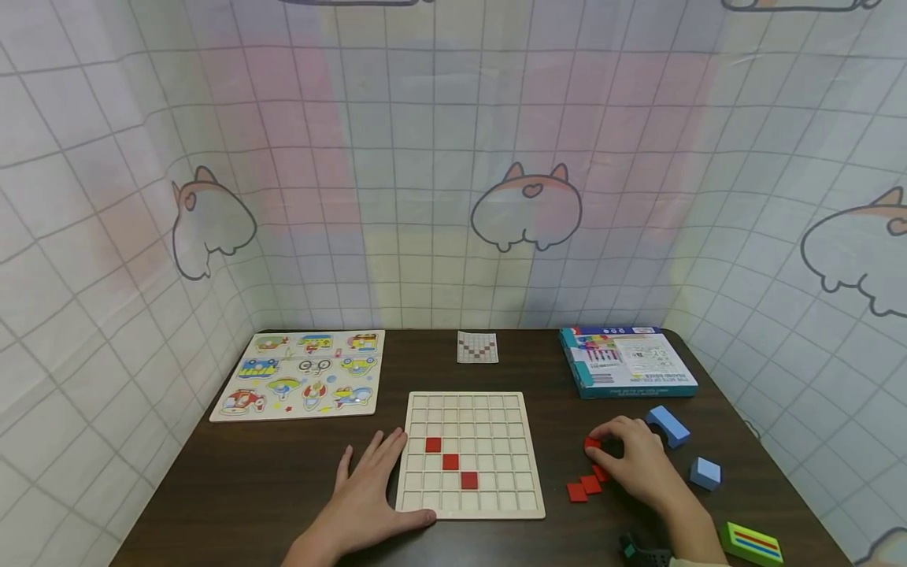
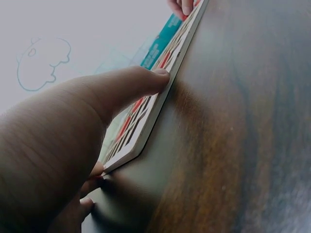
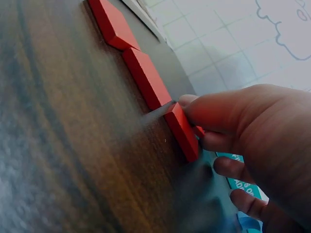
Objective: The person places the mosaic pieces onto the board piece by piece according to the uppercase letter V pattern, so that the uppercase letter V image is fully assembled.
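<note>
A cream grid board lies flat, with three red tiles stepping down diagonally in its cells, one a red square tile. My left hand steadies it, fingers stretched along the left edge and thumb on the near edge. To the right of the board, my right hand pinches a red tile between thumb and forefinger. Below that hand, loose red tiles lie in a slanting row. The right wrist view shows the thumb right over the end tile of this row.
A small pattern card lies behind the board. At back left is a vehicle picture puzzle, at back right a flat teal box. A blue arch block, a blue cube and a green striped block line the right side.
</note>
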`<state>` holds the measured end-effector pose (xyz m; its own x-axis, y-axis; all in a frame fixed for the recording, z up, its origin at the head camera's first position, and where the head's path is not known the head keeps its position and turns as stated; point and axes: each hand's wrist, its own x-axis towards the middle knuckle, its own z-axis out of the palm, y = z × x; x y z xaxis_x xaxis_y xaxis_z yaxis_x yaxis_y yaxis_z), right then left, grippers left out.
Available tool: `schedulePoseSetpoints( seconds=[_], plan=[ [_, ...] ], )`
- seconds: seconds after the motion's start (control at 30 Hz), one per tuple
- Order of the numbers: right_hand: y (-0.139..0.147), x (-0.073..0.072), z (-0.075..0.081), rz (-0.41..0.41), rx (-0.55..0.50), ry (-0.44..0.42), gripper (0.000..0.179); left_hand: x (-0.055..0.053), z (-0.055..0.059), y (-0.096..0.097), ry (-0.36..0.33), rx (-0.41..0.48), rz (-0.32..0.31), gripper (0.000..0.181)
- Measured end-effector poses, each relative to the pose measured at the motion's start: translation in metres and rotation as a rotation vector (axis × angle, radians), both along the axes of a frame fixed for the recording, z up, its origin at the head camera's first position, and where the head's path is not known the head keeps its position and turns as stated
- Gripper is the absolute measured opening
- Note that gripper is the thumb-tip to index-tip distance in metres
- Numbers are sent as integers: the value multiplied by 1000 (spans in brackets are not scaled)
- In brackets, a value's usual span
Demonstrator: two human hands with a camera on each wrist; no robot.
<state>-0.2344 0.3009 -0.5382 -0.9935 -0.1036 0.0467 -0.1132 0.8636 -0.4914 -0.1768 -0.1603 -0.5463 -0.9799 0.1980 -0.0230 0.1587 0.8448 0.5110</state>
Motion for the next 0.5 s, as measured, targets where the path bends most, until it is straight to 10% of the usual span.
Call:
schedulePoseSetpoints(
  seconds=[0.5],
  plan=[
    [-22,-2,5,45,-9,116,18,0,-1,1,7,-3,0,136]
  ],
)
